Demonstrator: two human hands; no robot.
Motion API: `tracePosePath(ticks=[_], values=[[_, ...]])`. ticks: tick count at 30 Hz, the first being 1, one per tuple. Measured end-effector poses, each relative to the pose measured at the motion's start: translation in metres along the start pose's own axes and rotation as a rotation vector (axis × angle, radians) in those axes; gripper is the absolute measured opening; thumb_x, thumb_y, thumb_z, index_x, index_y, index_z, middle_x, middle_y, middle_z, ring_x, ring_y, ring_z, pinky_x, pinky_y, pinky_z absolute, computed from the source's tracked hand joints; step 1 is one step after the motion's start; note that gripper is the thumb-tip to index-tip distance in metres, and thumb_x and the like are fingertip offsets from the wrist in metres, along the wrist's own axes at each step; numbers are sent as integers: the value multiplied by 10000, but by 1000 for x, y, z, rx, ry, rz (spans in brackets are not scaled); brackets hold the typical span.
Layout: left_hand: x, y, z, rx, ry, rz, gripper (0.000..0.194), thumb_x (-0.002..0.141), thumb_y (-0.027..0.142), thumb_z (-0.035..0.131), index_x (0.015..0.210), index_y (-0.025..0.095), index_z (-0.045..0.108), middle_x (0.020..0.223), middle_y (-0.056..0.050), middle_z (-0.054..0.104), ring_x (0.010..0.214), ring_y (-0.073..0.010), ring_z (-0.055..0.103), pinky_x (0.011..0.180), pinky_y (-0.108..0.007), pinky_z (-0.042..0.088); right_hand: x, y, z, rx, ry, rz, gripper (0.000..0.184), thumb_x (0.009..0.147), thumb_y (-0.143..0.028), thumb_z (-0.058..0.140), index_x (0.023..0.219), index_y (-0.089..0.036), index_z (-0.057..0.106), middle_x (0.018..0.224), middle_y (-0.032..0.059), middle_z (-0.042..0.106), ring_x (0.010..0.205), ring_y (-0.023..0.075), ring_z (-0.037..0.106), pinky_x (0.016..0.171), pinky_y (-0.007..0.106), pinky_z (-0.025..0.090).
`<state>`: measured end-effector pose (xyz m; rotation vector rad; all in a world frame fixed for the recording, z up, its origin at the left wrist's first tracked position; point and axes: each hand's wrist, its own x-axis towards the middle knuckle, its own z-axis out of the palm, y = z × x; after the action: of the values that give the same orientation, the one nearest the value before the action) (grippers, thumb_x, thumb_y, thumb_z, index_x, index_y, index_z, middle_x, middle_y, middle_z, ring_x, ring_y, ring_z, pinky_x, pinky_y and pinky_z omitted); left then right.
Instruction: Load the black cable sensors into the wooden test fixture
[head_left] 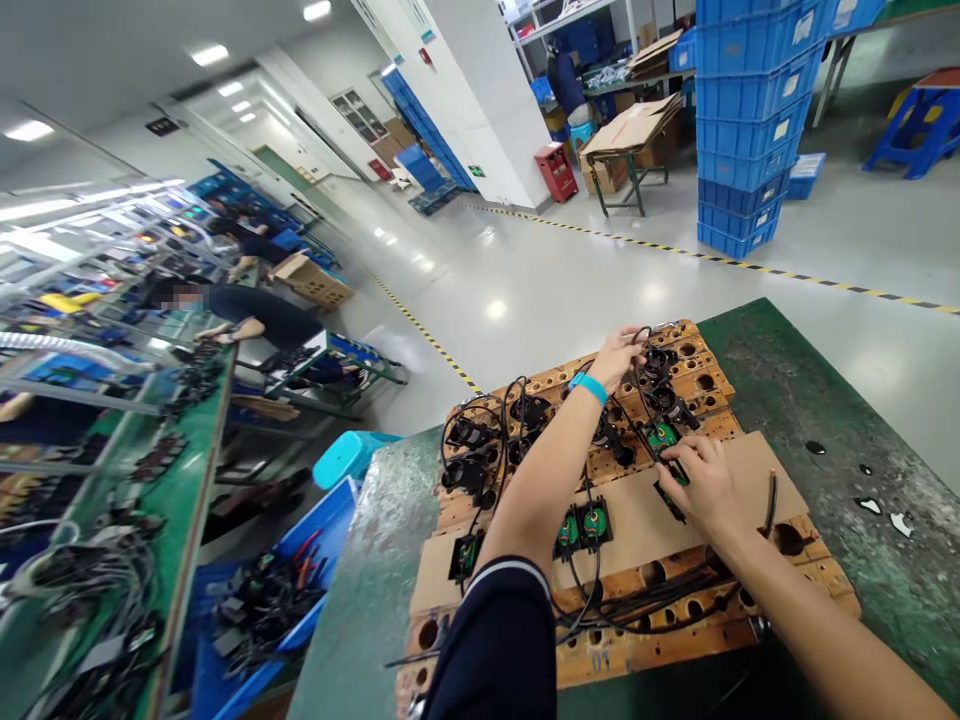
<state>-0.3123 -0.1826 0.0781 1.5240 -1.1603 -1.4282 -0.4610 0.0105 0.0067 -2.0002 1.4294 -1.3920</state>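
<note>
A brown wooden fixture board (pixel 817 575) full of round holes lies on the worn green workbench (pixel 795 380). Small black parts with green circuit boards (pixel 592 525) and black wires (pixel 480 420) sit in its holes. My left hand (pixel 619 357), a blue band on its wrist, reaches to the board's far edge and pinches a black wire beside a black part (pixel 658 362). My right hand (pixel 705 485) presses down on a black and green part (pixel 664 440) near the board's middle. A dark sleeve covers my left upper arm.
Blue bins (pixel 259 600) of wired parts stand left of the bench, beside a turquoise stool (pixel 349 455). A long green assembly line (pixel 112 470) with seated people runs along the left. Stacked blue crates (pixel 750 130) and a table with cardboard (pixel 630 130) stand across the grey floor.
</note>
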Motion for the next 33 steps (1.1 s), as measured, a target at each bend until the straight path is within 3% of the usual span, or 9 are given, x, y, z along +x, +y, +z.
tracePosePath(ticks=[2, 5, 10, 14, 19, 23, 26, 30, 33], values=[[23, 1, 15, 83, -37, 52, 406, 801, 29, 545, 1175, 188, 545, 1255, -76, 654, 624, -42, 596, 491, -191, 362, -3, 7, 6, 93, 14, 142, 107, 904, -310, 659, 925, -204, 658, 936, 56, 603, 926, 215, 539, 818, 381, 449], [51, 12, 18, 158, 51, 108, 402, 861, 45, 494, 1239, 179, 516, 1248, -78, 641, 671, -34, 590, 554, -179, 414, -6, 7, 1, 156, 30, 204, 121, 889, -333, 684, 889, -217, 648, 885, 25, 604, 892, 198, 545, 800, 365, 432], [51, 16, -38, 434, 113, 114, 312, 941, 74, 488, 1240, 158, 453, 1111, -65, 685, 767, -63, 589, 743, -212, 478, -23, -25, -11, 135, -99, 52, 83, 901, -290, 668, 902, -210, 642, 893, 35, 602, 865, 192, 497, 797, 356, 409], [28, -3, -66, 820, 61, 59, 187, 947, 187, 599, 1080, 162, 470, 939, -38, 714, 911, -134, 612, 916, -314, 474, -50, -40, 6, 46, -295, 36, 78, 906, -294, 647, 889, -218, 650, 896, 51, 621, 827, 211, 484, 776, 388, 406], [21, -26, -48, 1256, -26, 13, 203, 878, 204, 661, 1065, 151, 601, 1161, -132, 716, 1354, -316, 483, 1179, -552, 249, -69, -36, 30, -294, -602, -25, 92, 887, -322, 657, 851, -241, 681, 895, 69, 646, 861, 284, 542, 764, 474, 459], [13, -28, -30, 1444, -54, 15, 429, 866, 223, 621, 1292, 169, 625, 1556, -132, 469, 1554, -340, 159, 1259, -547, 20, -67, -27, 22, -273, -696, -78, 137, 932, -254, 589, 870, -215, 705, 937, 85, 671, 900, 281, 575, 825, 486, 500], [-22, -22, -25, 1587, 65, 168, 606, 902, 290, 584, 1486, 172, 474, 1662, -121, 280, 1573, -344, 20, 1263, -546, -14, -57, -5, 0, -84, -711, -116, 215, 975, -197, 503, 1013, -225, 713, 1044, 53, 691, 933, 211, 602, 878, 397, 527], [-117, -40, -19, 1512, 278, 422, 536, 988, 510, 431, 1447, 241, 500, 1509, -120, 495, 1393, -324, 420, 1139, -504, 339, -40, 41, -25, 84, -635, -193, 332, 986, -116, 411, 1179, -199, 668, 1160, 75, 670, 1049, 199, 593, 912, 363, 541], [-188, -91, -8, 1389, 213, 370, 647, 936, 665, 442, 1408, 228, 517, 1351, -125, 607, 1211, -286, 558, 999, -446, 456, -38, 68, -24, 107, -634, -321, 319, 1003, -177, 449, 1255, -201, 643, 1221, 94, 649, 1089, 212, 580, 943, 398, 543]])
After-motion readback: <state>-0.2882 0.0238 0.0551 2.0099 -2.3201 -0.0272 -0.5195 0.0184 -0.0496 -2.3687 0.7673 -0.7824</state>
